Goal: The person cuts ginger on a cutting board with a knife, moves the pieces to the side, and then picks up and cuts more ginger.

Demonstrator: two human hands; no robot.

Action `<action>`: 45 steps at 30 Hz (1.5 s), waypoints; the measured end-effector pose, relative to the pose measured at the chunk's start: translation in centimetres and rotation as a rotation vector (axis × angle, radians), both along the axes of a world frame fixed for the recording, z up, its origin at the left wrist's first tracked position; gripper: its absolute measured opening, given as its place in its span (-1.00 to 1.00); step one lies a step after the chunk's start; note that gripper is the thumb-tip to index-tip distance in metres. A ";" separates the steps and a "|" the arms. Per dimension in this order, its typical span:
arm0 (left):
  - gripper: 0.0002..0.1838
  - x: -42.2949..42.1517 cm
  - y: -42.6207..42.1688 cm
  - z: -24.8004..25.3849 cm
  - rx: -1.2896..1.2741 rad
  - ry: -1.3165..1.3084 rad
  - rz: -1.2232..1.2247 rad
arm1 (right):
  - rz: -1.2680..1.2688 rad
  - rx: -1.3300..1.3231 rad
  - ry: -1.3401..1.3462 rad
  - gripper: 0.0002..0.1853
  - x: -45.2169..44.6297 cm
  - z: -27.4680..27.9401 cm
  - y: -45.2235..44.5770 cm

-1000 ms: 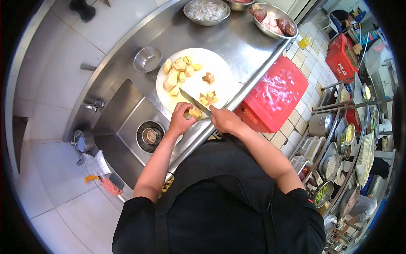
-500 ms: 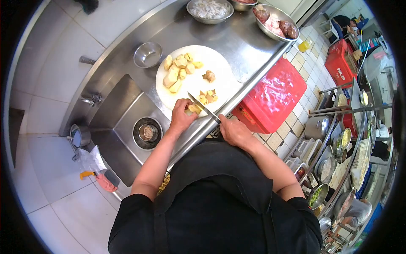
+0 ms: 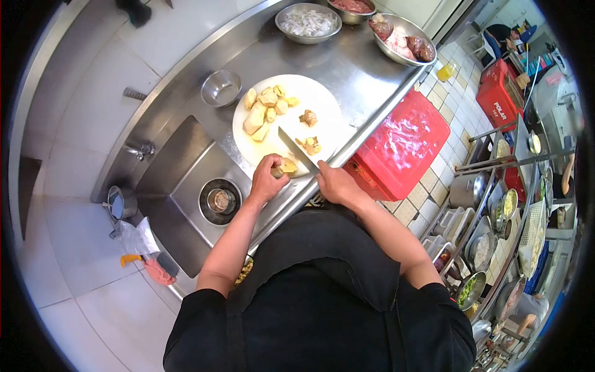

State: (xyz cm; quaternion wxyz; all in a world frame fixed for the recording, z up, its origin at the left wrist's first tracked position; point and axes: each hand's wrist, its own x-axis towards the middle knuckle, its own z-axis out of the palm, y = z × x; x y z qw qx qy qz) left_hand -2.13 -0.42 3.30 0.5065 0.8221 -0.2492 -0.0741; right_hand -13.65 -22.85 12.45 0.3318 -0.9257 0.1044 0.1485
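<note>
My left hand (image 3: 269,178) has its fingers closed around a piece of yellow ginger (image 3: 287,165) at the near edge of the round white cutting board (image 3: 248,147). In my right hand (image 3: 339,184) is the handle of a knife (image 3: 294,146), its blade pointing away over the board. The blade lies just right of the held piece, beside a small pile of peel scraps (image 3: 309,146). Several peeled ginger pieces (image 3: 255,118) are heaped on the far left of the board. A brown knobbly ginger piece (image 3: 308,118) sits apart, right of that heap.
Behind the board stand a small metal bowl (image 3: 221,88), a bowl of whitish strips (image 3: 308,23) and a bowl of meat (image 3: 404,41). A sink (image 3: 162,208) is at the left. Right of the counter edge is a red crate (image 3: 400,146); shelves with pans (image 3: 471,288) stand farther right.
The knife blade has shifted right, away from the held ginger and towards the peel scraps. My left hand keeps hold of its piece. The whole view has shifted slightly.
</note>
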 end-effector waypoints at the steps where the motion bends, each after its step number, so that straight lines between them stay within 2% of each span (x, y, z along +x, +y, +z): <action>1: -0.54 -0.1 0.3 -0.1 -0.001 -0.040 0.009 | 0.009 0.000 0.002 -0.66 -0.6 -0.1 -0.3; 3: -0.54 0.0 0.5 -0.1 -0.004 -0.081 0.026 | -0.096 0.029 -0.163 -0.67 -2.2 -0.1 -1.2; 5: -0.53 0.8 0.5 0.7 0.025 -0.043 0.174 | -0.134 0.038 -0.167 -0.68 -3.4 1.9 -1.6; 8: -0.50 3.7 -0.4 2.1 -0.004 -0.133 0.202 | -0.197 0.060 -0.174 -0.70 -5.0 2.7 -2.5; 12: -0.51 8.2 -3.9 3.3 -0.015 -0.290 0.104 | -0.218 0.020 -0.185 -0.73 -6.7 2.1 -3.0; 13: -0.60 9.1 -4.7 3.1 0.046 -0.269 0.086 | -0.225 0.007 -0.192 -0.74 -7.0 1.8 -3.0; 14: -0.60 9.9 -5.1 2.8 0.044 -0.273 0.083 | -0.228 0.006 -0.196 -0.74 -7.4 1.6 -3.0; 16: -0.72 11.2 -5.6 1.2 0.314 -0.542 -0.022 | -0.231 -0.023 -0.233 -0.74 -8.2 1.7 -3.1; 17: -0.81 11.3 -5.9 0.7 0.359 -0.530 -0.020 | -0.237 -0.025 -0.236 -0.74 -8.6 1.9 -3.3; 20: -0.78 11.4 -6.2 0.1 0.404 -0.543 -0.016 | -0.299 -0.017 -0.253 -0.70 -10.0 2.4 -3.7; 22: -0.72 10.2 -6.8 2.2 0.390 -0.495 0.004 | -0.288 -0.078 -0.372 -0.67 -10.9 1.9 -4.3; 24: -0.66 9.4 -8.1 3.2 0.372 -0.444 0.033 | -0.322 -0.059 -0.305 -0.64 -11.4 2.7 -4.4; 27: -0.56 10.3 -10.8 3.4 0.271 -0.330 -0.094 | -0.347 -0.028 -0.236 -0.64 -11.4 3.3 -4.5; 30: -0.43 11.8 -13.5 3.1 0.389 -0.357 -0.358 | -0.335 0.005 -0.240 -0.65 -11.0 3.0 -4.4; 31: -0.41 12.1 -14.3 3.5 0.515 -0.355 -0.412 | -0.327 0.022 -0.244 -0.65 -10.9 2.9 -4.4; 32: -0.41 12.7 -14.8 4.1 0.512 -0.364 -0.407 | -0.324 0.019 -0.253 -0.65 -10.9 2.9 -4.4; 34: -0.51 13.3 -15.6 6.6 0.761 -0.157 -0.586 | -0.302 0.050 -0.249 -0.65 -10.8 3.1 -4.2; 35: -0.51 13.3 -15.6 7.0 0.763 -0.162 -0.585 | -0.297 0.057 -0.221 -0.64 -10.9 3.5 -4.3; 37: -0.67 13.1 -14.8 7.3 0.628 -0.234 -0.465 | -0.302 0.100 -0.175 -0.65 -11.2 3.8 -4.5; 38: -0.67 12.8 -14.1 7.3 0.637 -0.234 -0.466 | -0.303 0.141 -0.122 -0.65 -11.4 3.7 -4.7; 40: -0.61 12.1 -11.7 7.3 0.284 0.155 -0.232 | -0.275 0.159 -0.096 -0.65 -11.6 2.9 -5.3; 42: -0.56 11.9 -8.0 5.3 0.212 0.137 -0.187 | -0.234 0.180 -0.065 -0.66 -11.4 2.3 -5.6; 44: -0.53 9.6 -4.2 5.0 -0.175 0.751 -0.082 | -0.188 0.187 -0.096 -0.67 -10.9 2.5 -5.5; 45: -0.52 7.8 -2.9 6.5 -0.223 0.806 -0.001 | -0.174 0.196 -0.045 -0.65 -10.5 2.8 -5.4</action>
